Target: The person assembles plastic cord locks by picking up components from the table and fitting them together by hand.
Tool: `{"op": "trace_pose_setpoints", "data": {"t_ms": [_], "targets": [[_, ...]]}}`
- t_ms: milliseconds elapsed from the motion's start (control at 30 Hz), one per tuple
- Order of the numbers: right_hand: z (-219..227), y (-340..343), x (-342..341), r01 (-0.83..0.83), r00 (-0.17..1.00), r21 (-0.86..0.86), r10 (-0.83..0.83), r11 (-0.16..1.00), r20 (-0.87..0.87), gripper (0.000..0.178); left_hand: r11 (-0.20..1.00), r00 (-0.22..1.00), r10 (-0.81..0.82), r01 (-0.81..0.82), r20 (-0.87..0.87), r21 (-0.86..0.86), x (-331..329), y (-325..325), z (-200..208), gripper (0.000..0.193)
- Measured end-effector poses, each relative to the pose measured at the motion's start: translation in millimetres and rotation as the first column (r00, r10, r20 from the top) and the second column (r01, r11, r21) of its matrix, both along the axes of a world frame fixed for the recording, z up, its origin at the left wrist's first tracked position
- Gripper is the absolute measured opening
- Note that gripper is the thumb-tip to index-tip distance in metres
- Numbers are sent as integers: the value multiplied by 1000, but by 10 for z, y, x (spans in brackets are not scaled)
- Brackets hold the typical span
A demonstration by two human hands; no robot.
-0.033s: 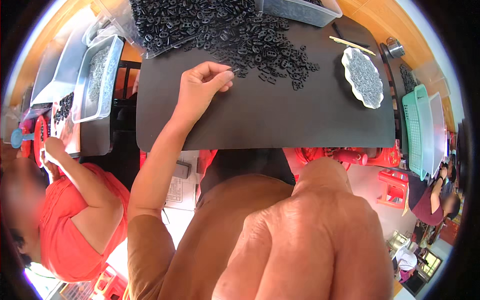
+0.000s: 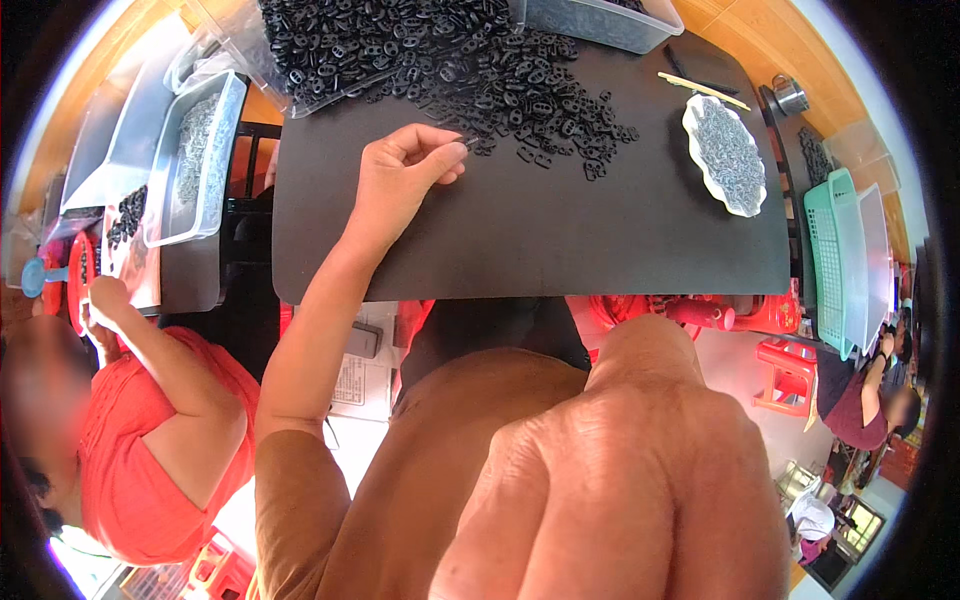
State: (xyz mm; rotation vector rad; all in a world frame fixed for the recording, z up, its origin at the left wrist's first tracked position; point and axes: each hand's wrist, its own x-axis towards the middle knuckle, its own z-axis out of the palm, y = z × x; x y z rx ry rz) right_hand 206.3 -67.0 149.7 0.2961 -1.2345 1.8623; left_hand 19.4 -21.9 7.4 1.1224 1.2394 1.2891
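Note:
Over the dark table (image 2: 520, 235), my left hand (image 2: 405, 175) is closed in a pinch between thumb and forefinger. A small thin dark piece (image 2: 469, 139) shows at its fingertips; its exact kind is too small to make out. Just beyond lies a big heap of small black plastic pieces with holes (image 2: 400, 45), spilling from a clear bag toward the middle. Very large and close, my right hand (image 2: 620, 480) is raised at the lower right, away from the table. Its back and knuckles show, while the fingers are hidden.
A white scalloped dish (image 2: 693, 150) of small metal pieces stands at the table's right. Behind are a clear plastic bin (image 2: 600, 28) and pale sticks (image 2: 705, 90). A person in red (image 2: 165, 440) works at the left beside another clear bin (image 2: 215, 190). A green basket (image 2: 828, 260) stands right.

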Motion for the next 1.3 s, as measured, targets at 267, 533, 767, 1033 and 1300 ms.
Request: {"op": "trace_pose_setpoints", "data": {"t_ms": [267,533,767,1033,1300], "targets": [[133,-184,-52,-154,983,52,158,987,-94,20,1000,999,-14,14,-51,3,-22,-44,-6,10],[-2,180,1,121,991,306,-133,944,19,10,1000,988,-6,9,156,-16,-124,-67,-59,11],[-896,999,95,418,475,615,-738,668,479,22,996,931,-66,84,359,-35,-68,2,-74,11],[-1244,983,-54,387,511,449,-593,805,622,23,999,953,-46,50,299,-5,-28,-25,-68,12],[-1342,1002,-1,359,556,340,-492,869,669,9,989,978,-145,138,149,57,-3,-39,-60,11]]}}
